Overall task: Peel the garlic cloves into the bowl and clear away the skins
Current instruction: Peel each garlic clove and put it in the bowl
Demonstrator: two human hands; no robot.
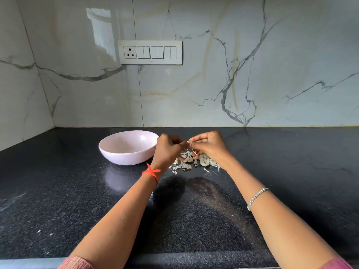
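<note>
While the left hand (168, 150) and right hand (210, 147) are pinching a clove (188, 142), the bowl (124, 158) is looking empty. Skins (186, 166) are lying uncleared below.

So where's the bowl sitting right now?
In the head view the pink bowl sits on the black counter, left of centre, beside the left hand; the garlic skins lie to its right.

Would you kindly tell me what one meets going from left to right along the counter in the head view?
The bowl → left hand → garlic clove, pinched between both hands → right hand. The pile of skins and cloves lies under both hands, so I leave it out.
</note>
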